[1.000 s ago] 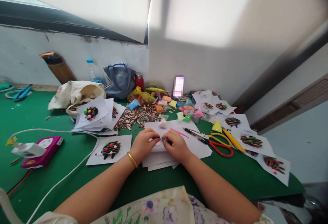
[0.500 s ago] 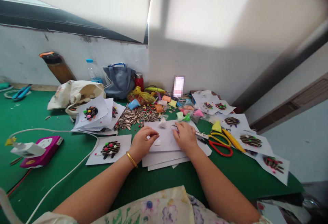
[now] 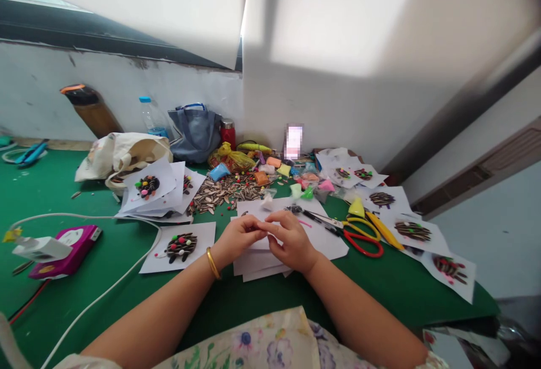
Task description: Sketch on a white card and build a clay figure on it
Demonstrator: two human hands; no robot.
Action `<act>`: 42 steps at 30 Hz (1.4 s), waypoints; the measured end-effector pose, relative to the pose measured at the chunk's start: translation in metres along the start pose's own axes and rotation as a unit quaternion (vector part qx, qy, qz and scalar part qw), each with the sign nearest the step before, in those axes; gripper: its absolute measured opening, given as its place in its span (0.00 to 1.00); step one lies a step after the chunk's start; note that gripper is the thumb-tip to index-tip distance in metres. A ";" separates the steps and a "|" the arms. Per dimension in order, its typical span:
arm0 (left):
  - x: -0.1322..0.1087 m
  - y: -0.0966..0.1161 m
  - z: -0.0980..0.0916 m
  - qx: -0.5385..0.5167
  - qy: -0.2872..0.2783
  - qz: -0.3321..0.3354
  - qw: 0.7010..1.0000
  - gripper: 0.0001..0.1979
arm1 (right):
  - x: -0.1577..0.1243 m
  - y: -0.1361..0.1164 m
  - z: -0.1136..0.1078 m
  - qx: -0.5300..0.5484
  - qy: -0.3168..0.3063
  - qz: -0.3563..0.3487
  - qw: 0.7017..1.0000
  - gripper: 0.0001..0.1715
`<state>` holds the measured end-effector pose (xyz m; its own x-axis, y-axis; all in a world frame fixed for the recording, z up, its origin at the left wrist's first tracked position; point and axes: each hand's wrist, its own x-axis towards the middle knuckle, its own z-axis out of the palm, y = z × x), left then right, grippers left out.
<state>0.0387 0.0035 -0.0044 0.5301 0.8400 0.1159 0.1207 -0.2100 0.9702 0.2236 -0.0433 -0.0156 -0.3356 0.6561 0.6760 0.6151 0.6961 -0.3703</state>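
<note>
My left hand [image 3: 239,238] and my right hand [image 3: 291,239] meet over a stack of white paper sheets [image 3: 325,242] on the green table [image 3: 105,267]. The fingertips of both hands are pinched together on something small that I cannot make out. A gold bangle [image 3: 211,262] circles my left wrist. A finished picture made of seeds and coloured dots [image 3: 181,243] lies on paper just left of my left hand. A pile of sunflower seeds [image 3: 220,191] lies beyond the sheets.
Red and yellow scissors [image 3: 359,234] lie right of my hands. Small clay bags [image 3: 291,180] sit at the back, with bags [image 3: 196,129] and bottles [image 3: 150,115] by the wall. More seed pictures [image 3: 416,231] line the right edge. A pink box [image 3: 63,245] and white cable [image 3: 105,293] lie left.
My right hand drew back from the far side of the sheet, near the scissors, and rejoined my left hand. Both hands now pinch together above the paper.
</note>
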 end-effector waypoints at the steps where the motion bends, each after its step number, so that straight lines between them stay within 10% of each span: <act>1: 0.000 0.000 0.000 -0.008 -0.002 -0.005 1.000 0.12 | 0.000 0.001 0.001 0.005 0.005 0.003 1.000 0.30; 18: -0.001 0.005 0.000 -0.058 -0.032 -0.061 0.996 0.16 | 0.001 0.003 -0.002 0.000 0.052 0.012 0.999 0.07; 42: 0.002 -0.001 0.000 0.058 0.042 0.016 0.997 0.11 | 0.000 0.004 0.000 0.023 0.034 0.047 0.998 0.17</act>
<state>0.0392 0.0053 -0.0047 0.4634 0.8700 0.1683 0.2033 -0.2892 0.9354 0.2258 -0.0401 -0.0173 -0.2269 0.6991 0.6781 0.6085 0.6454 -0.4617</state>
